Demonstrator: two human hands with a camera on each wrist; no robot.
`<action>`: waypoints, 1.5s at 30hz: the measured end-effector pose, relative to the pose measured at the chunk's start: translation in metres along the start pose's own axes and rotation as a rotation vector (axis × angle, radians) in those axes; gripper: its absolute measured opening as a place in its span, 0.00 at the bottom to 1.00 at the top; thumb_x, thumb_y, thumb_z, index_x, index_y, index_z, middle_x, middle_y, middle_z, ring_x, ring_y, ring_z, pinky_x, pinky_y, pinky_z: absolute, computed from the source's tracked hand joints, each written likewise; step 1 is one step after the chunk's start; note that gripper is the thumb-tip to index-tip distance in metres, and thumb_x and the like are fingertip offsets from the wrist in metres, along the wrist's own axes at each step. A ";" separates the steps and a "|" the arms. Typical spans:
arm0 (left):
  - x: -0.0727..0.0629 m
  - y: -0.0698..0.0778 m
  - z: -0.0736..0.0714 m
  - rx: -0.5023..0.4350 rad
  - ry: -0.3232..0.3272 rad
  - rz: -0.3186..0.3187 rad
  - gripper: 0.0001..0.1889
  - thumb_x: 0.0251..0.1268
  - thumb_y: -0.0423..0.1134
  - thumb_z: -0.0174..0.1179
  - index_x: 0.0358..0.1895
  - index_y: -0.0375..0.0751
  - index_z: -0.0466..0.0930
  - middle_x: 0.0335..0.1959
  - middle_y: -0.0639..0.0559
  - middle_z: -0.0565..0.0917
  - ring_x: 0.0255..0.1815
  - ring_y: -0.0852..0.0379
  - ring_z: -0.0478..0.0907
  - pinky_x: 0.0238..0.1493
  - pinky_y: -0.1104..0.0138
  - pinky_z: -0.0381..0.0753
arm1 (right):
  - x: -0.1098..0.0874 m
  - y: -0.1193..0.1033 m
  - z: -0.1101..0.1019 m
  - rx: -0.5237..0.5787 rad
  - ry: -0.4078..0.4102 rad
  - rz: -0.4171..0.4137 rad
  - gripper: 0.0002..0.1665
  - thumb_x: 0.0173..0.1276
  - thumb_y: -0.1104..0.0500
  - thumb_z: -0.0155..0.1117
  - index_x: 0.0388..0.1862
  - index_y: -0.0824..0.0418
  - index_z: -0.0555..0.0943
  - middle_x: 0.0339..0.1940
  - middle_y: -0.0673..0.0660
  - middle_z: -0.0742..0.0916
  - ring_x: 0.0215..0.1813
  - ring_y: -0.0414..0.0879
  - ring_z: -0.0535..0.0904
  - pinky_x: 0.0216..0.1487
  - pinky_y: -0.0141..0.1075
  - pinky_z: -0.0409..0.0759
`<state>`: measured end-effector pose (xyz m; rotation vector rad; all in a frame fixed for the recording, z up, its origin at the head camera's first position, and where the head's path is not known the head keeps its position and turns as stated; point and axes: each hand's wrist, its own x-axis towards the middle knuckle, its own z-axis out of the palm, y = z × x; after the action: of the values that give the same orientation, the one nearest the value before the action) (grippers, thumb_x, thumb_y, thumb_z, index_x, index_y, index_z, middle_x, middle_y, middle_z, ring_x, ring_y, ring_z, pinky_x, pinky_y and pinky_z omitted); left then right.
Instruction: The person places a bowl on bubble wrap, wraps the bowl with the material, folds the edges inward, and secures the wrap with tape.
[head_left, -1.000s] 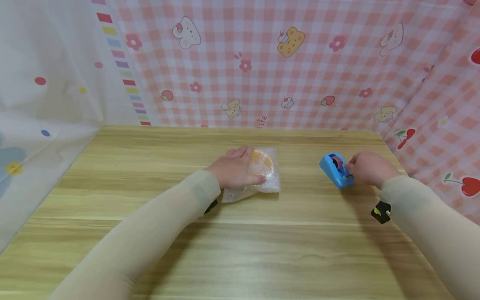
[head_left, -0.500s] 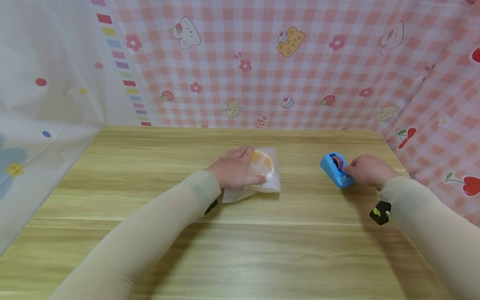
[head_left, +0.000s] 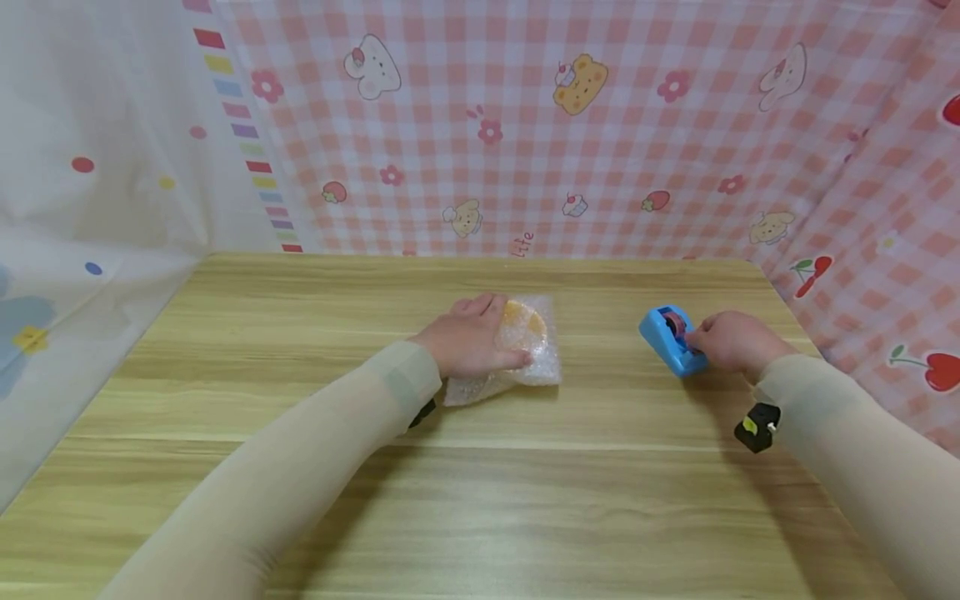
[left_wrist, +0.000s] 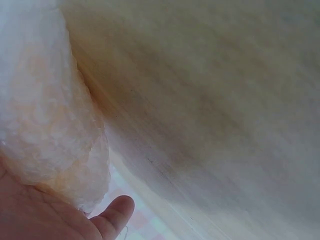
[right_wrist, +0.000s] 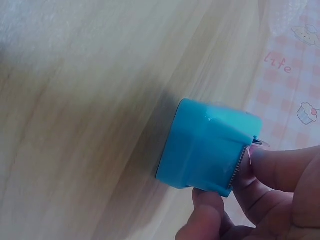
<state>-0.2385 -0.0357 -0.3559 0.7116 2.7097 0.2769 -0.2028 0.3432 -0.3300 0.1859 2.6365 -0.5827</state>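
Observation:
A bubble-wrapped packet (head_left: 542, 360) lies mid-table, with something orange and round showing through the wrap. My left hand (head_left: 474, 340) rests flat over its left part, fingers extended and thumb on top. In the left wrist view, the palm meets the wrap's side. Further right stands a blue tape dispenser (head_left: 678, 357) with a reddish roll of tape (head_left: 677, 323) in it. At its toothed blade (right_wrist: 238, 167), my right hand (head_left: 738, 340) pinches the tape's end between thumb and forefinger. Its other fingers curl by the dispenser's side in the right wrist view.
Both things lie on a wood-grain table (head_left: 525, 500). A pink checked cloth (head_left: 465, 108) with cartoon prints hangs along the back and right, and a white sheet (head_left: 112, 208) on the left. A small black device (head_left: 757, 427) sits at the right wrist.
The right hand shifts very slightly at the dispenser's front, and the black device under its wrist tilts a little left. The left hand and packet stay put.

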 end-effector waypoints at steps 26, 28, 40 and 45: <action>0.000 0.000 0.003 -0.008 0.009 0.000 0.63 0.65 0.83 0.45 0.88 0.41 0.35 0.89 0.42 0.43 0.89 0.38 0.43 0.86 0.48 0.52 | -0.001 -0.003 0.004 0.168 0.000 0.070 0.33 0.86 0.46 0.49 0.65 0.77 0.73 0.48 0.69 0.81 0.43 0.54 0.83 0.40 0.37 0.88; 0.000 0.000 0.003 -0.008 0.010 -0.001 0.63 0.65 0.83 0.46 0.88 0.41 0.35 0.89 0.42 0.43 0.89 0.38 0.43 0.86 0.48 0.52 | 0.000 -0.003 0.005 0.206 -0.008 0.079 0.33 0.86 0.45 0.48 0.63 0.76 0.73 0.48 0.68 0.81 0.43 0.53 0.84 0.42 0.38 0.89; 0.002 -0.002 0.003 -0.010 0.007 0.003 0.63 0.65 0.83 0.45 0.87 0.40 0.36 0.89 0.41 0.43 0.89 0.38 0.43 0.87 0.48 0.51 | 0.003 -0.004 0.008 0.350 -0.006 0.079 0.24 0.86 0.51 0.46 0.54 0.74 0.73 0.50 0.68 0.76 0.46 0.55 0.83 0.48 0.42 0.91; 0.003 -0.003 0.003 -0.012 0.012 0.006 0.62 0.66 0.82 0.45 0.87 0.40 0.36 0.89 0.41 0.43 0.89 0.38 0.43 0.87 0.48 0.51 | 0.003 -0.006 0.005 0.381 -0.032 0.085 0.23 0.86 0.50 0.45 0.47 0.72 0.74 0.49 0.66 0.75 0.50 0.56 0.81 0.52 0.43 0.90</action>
<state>-0.2412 -0.0368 -0.3602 0.7164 2.7157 0.3002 -0.2046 0.3357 -0.3335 0.3960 2.4493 -1.0443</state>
